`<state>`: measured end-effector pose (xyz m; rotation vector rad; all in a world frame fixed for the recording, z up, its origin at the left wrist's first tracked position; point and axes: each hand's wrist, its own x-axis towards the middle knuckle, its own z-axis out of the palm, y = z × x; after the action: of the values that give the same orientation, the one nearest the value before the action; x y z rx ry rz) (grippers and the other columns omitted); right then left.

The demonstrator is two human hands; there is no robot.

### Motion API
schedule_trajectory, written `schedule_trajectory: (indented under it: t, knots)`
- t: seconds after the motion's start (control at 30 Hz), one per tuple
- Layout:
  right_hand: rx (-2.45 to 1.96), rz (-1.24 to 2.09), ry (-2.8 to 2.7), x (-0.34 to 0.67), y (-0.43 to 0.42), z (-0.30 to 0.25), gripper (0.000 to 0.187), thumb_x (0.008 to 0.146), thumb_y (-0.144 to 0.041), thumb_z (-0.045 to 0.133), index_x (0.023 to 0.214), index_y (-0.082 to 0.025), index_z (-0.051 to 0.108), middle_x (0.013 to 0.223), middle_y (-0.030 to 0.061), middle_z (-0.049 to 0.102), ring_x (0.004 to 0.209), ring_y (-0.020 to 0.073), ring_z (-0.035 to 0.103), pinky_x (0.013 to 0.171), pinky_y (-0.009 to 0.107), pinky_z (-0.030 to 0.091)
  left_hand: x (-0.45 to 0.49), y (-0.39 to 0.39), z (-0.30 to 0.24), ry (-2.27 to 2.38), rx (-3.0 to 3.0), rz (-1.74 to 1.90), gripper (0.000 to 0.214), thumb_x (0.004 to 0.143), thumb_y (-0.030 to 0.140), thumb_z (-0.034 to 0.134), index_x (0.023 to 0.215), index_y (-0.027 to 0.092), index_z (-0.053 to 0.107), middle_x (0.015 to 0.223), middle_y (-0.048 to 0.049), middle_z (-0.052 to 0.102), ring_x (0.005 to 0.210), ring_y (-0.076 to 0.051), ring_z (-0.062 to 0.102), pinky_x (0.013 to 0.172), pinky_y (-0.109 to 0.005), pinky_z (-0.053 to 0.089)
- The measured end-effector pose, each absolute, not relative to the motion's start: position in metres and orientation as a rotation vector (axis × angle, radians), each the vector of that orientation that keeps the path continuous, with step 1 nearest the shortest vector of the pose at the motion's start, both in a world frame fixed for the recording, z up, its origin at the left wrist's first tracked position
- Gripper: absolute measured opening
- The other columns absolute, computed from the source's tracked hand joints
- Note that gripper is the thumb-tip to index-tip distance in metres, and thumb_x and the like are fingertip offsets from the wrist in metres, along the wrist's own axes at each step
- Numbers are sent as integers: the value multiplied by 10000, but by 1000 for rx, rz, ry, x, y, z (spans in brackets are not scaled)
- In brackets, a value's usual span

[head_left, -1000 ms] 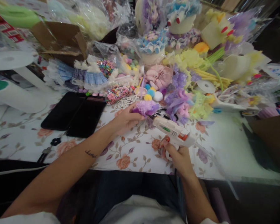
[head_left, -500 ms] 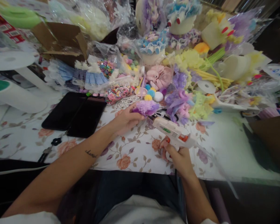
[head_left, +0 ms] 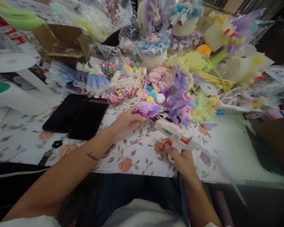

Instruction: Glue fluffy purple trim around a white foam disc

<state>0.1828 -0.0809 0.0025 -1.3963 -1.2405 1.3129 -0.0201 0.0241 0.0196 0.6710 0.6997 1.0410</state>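
My left hand (head_left: 126, 121) is closed on a fluffy purple flower piece (head_left: 147, 108), held just above the flowered tablecloth (head_left: 132, 154). My right hand (head_left: 181, 159) grips the handle of a white glue gun (head_left: 174, 135) with an orange trigger. The gun's nozzle points up and left and sits right at the purple piece. Small scissors (head_left: 167, 116) lie on the cloth just behind the gun.
Two black phones (head_left: 77, 115) lie side by side on the left, keys (head_left: 52, 148) in front of them. Behind the hands are pom-poms (head_left: 153, 96), beads, ruffled fabric, a tape roll (head_left: 208, 88), a cardboard box (head_left: 61, 42) and decorated cakes (head_left: 153, 47). White rolls (head_left: 16, 96) stand far left.
The glue gun and my right hand have shifted very slightly; the nozzle stays at the purple piece. My left hand has not moved.
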Motion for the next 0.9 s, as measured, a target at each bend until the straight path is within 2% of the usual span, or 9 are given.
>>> schedule_trajectory:
  t: [0.2, 0.3, 0.37, 0.47, 0.57, 0.63, 0.77, 0.9]
  knots:
    - [-1348, 1318, -1174, 193, -85, 3, 265, 817, -411, 631, 881, -163, 702, 521, -22, 584, 410, 99, 479, 393, 218, 365, -19, 22, 37, 717, 569, 1103, 419, 664, -38, 583, 1056, 83, 666, 1004, -105, 747, 1039, -212, 684, 1035, -333, 519]
    - [-1341, 1277, -1047, 216, -91, 8, 275, 812, -415, 633, 922, -173, 704, 537, -22, 598, 363, 101, 473, 339, 217, 333, -17, 19, 46, 752, 502, 1180, 520, 687, -76, 537, 1165, 106, 634, 1024, -84, 752, 1083, -215, 682, 1045, -344, 532]
    - [-1352, 1114, -995, 242, -94, 14, 259, 795, -397, 643, 910, -173, 699, 584, -12, 635, 354, 94, 481, 338, 219, 349, -15, 18, 48, 769, 489, 1189, 625, 669, -111, 504, 1229, 145, 607, 1073, -61, 748, 1101, -209, 682, 1019, -346, 560]
    - [-1494, 746, -930, 296, -97, 22, 292, 754, -395, 673, 925, -159, 686, 693, 17, 692, 386, 95, 521, 343, 218, 367, -11, 17, 47, 793, 477, 1184, 665, 655, -128, 491, 1254, 140, 598, 1143, -83, 733, 1136, -225, 673, 994, -350, 584]
    - [-1826, 393, -842, 360, -93, 28, 344, 730, -424, 648, 894, -125, 690, 680, 38, 691, 406, 114, 547, 365, 234, 396, -9, 16, 45, 836, 465, 1150, 624, 658, -120, 502, 1220, 122, 624, 1168, -102, 726, 1159, -251, 662, 965, -346, 605]
    - [-2034, 245, -777, 400, -84, 28, 353, 722, -418, 619, 851, -98, 694, 675, 69, 697, 434, 136, 572, 393, 253, 422, -9, 16, 43, 830, 504, 1156, 618, 658, -115, 514, 1200, 154, 641, 1166, -83, 730, 1159, -255, 663, 916, -342, 629]
    - [-2199, 168, -772, 452, -58, 22, 304, 693, -338, 665, 751, -42, 698, 575, 87, 655, 553, 191, 613, 522, 292, 458, -11, 17, 39, 801, 577, 1162, 623, 659, -109, 535, 1180, 210, 659, 1132, -49, 745, 1154, -244, 666, 880, -335, 643]
    - [-2345, 177, -844, 466, -39, 17, 354, 761, -355, 644, 871, -27, 717, 700, 132, 704, 701, 242, 660, 611, 314, 476, -12, 18, 38, 817, 604, 1119, 566, 672, -94, 561, 1146, 194, 669, 1099, -51, 754, 1182, -245, 650, 950, -337, 607]
